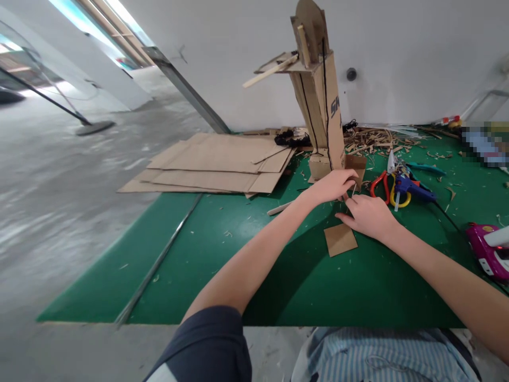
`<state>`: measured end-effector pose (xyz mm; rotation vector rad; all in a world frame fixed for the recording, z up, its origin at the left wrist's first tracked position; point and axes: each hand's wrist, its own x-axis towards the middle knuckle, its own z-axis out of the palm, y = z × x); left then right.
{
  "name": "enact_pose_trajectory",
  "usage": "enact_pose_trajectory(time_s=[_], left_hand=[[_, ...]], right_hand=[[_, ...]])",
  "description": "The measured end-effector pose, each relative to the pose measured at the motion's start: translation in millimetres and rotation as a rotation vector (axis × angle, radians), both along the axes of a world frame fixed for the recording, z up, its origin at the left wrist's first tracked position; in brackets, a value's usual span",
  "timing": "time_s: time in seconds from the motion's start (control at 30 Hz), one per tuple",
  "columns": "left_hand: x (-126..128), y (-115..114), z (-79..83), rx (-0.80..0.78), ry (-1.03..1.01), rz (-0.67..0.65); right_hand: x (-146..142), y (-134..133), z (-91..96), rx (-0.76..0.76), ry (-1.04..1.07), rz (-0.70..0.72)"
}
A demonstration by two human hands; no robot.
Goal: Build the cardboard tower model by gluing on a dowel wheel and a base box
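Observation:
My left hand (333, 185) and my right hand (369, 215) meet at the foot of a tall cardboard tower (324, 101). Both have their fingers bent and close together. A thin pale sliver shows between the fingertips, too small to name. Behind the fingers stands a small upright cardboard piece (357, 167). Just below my right hand a square of cardboard (341, 240) lies flat on the green table. Black cord runs down the tower, and a wooden stick (270, 72) juts out from its upper platform.
Stacked cardboard sheets (214, 159) lie left of the tower. On the right are red-handled pliers (379, 187), yellow-handled scissors (401, 199), a blue glue gun (415, 188) and a magenta device (487, 249). Cardboard scraps (374, 140) heap along the wall.

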<state>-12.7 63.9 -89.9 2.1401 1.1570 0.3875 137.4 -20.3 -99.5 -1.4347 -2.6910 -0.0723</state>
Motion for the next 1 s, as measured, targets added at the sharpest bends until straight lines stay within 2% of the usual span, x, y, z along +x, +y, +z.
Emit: enact_pose_trajectory(time_s=[0.13,0.33,0.53,1.0], left_hand=[[2,1,-5.1,-0.017,-0.066,0.037],[7,-1,-4.1,-0.032,-0.087,0.113],[8,-1,-3.7,-0.088,-0.087,0.123],[9,-3,-1.3,-0.016,-0.051,0.114]], right_hand=[[3,3,-5.4,0.013,0.01,0.015],[4,5,-11.9,0.003,0.002,0.031],[5,5,-14.5,0.007,0.019,0.042],[4,5,-16.8,-0.007,0.03,0.03]])
